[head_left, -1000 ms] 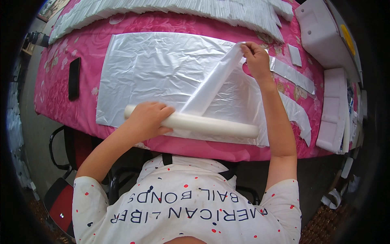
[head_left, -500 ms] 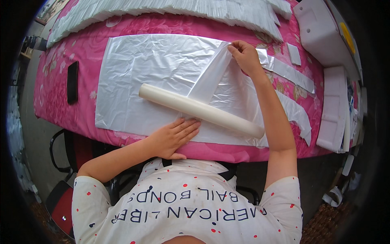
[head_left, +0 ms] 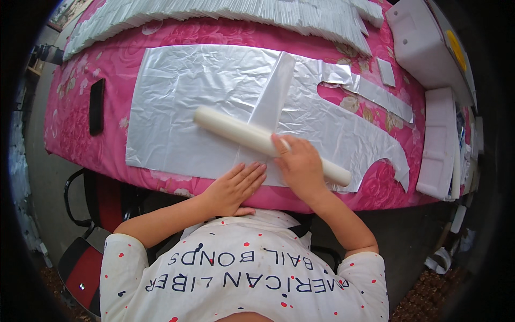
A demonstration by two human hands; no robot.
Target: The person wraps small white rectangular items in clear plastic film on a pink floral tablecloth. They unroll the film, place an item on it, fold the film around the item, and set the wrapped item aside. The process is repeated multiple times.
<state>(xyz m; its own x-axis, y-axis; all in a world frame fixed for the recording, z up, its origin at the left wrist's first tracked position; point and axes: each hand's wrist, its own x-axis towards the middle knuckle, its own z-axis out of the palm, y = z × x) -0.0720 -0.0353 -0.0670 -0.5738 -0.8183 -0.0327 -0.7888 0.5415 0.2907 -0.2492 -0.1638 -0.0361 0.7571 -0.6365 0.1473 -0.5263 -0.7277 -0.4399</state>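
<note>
A white plastic carrier bag (head_left: 177,102) with two handle straps lies spread and wrinkled across the table, its handles toward the right. A folded strip of its film (head_left: 276,80) stands out as a slanting flap in the middle. Across the bag rests a cream-white cylindrical roll (head_left: 236,131), slightly blurred at its left end. My right hand (head_left: 300,166) grips it right of its middle, fingers over the top. My left hand (head_left: 238,185) lies flat on the bag's near edge, fingers stretched out and holding nothing.
A pink flowered cloth (head_left: 70,118) covers the table. Stacked folded white bags (head_left: 225,8) line the far edge. A black phone (head_left: 96,107) lies at left, a small white block (head_left: 385,72) at right. White foam boxes (head_left: 437,145) border the right side; red-black chairs (head_left: 88,273) stand lower left.
My right hand has let go of the bag's film at the far side and come down onto the roll. The flap has fallen leftward, and both handles now lie spread. My left hand stays nearly put.
</note>
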